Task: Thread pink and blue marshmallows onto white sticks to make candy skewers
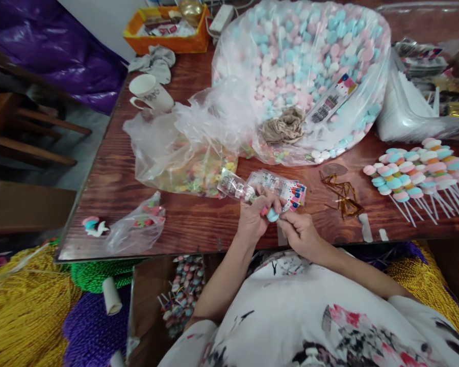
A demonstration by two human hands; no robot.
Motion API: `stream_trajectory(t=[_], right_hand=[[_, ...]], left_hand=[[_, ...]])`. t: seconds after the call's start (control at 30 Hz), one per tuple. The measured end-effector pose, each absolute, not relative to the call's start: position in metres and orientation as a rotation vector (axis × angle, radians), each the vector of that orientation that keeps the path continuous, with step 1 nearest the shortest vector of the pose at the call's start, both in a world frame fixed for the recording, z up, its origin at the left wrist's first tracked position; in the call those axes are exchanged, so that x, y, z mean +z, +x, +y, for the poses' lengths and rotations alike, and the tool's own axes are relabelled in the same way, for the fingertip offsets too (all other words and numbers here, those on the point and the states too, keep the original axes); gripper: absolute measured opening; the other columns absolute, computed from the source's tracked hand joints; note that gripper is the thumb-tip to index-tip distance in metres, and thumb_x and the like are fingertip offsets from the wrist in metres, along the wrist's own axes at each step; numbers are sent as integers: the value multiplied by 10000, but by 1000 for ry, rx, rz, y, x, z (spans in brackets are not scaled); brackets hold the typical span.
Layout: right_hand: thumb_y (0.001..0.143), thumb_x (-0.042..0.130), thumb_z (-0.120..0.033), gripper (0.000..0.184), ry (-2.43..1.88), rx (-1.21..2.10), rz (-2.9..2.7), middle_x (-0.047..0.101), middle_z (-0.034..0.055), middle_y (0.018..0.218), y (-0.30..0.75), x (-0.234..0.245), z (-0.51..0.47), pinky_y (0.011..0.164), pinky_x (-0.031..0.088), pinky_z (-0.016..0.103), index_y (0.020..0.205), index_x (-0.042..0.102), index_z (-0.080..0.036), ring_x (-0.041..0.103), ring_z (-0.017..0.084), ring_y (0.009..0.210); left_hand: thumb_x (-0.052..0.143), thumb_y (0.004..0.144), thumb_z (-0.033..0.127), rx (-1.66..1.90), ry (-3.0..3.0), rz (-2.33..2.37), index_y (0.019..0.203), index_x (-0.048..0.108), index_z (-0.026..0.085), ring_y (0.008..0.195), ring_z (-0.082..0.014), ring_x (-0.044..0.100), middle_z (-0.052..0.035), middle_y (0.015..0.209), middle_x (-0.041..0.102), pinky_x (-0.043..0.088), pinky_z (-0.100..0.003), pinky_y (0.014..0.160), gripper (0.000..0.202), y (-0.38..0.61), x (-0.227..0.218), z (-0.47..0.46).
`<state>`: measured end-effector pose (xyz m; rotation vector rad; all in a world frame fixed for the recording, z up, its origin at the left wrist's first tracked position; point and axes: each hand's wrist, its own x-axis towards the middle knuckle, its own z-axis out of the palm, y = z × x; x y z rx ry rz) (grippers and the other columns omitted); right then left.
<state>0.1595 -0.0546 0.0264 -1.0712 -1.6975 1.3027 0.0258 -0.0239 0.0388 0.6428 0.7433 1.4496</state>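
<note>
My left hand (254,216) is closed around a marshmallow skewer (272,215) whose pale blue end shows below the fingers. A clear printed bag (235,186) sticks out beyond the same hand, seemingly over the skewer's upper part; the fingers hide most of it. My right hand (302,232) pinches at the lower end of the skewer, beside the blue marshmallow; its fingers cover the stick. Just past my hands lies a stack of flat printed bags (292,193). Gold twist ties (344,199) lie to the right, and finished-looking marshmallow skewers (421,171) with white sticks are piled farther right.
A big clear bag of pastel marshmallows (290,56) fills the back, with a crumpled brown cloth (285,126) on it. Left of it are a bag of gummy candies (199,171), a mug (151,93) and an orange tray (168,45). A plastic bin (409,125) stands right.
</note>
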Motion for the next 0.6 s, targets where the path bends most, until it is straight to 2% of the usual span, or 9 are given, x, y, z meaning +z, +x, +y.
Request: stream_trajectory(t=[0.13, 0.2, 0.37, 0.6], right_hand=[[888, 505, -331, 311, -1069, 1525, -1376, 465, -57, 480, 162, 30, -46, 501, 309, 220, 613, 494, -188, 383, 77, 456], [882, 520, -348, 320, -1044, 1654, -1211, 472, -64, 445, 165, 29, -42, 478, 291, 217, 607, 491, -186, 361, 69, 419], [870, 563, -347, 298, -1053, 1688, -1077, 482, -70, 464, 169, 20, -42, 491, 294, 206, 630, 517, -176, 369, 58, 435], [864, 571, -354, 258, -1101, 1622, -1176, 487, -62, 515, 172, 18, -49, 512, 310, 210, 683, 572, -171, 395, 65, 482]], left_hand=[[743, 669, 599, 1410, 553, 759, 883, 572, 212, 763, -173, 660, 19, 733, 610, 536, -316, 750, 475, 23, 31, -28], [710, 670, 649, 1417, 532, 825, 958, 610, 211, 807, -177, 657, -14, 837, 656, 534, -304, 728, 534, 19, 27, -31], [744, 742, 403, 1451, 752, 1196, 857, 690, 173, 695, -117, 616, -3, 765, 678, 505, -247, 714, 262, 9, 22, -41], [689, 777, 314, 1314, 1056, 1400, 787, 728, 147, 668, -108, 586, -6, 737, 691, 480, -223, 688, 172, 2, 39, -42]])
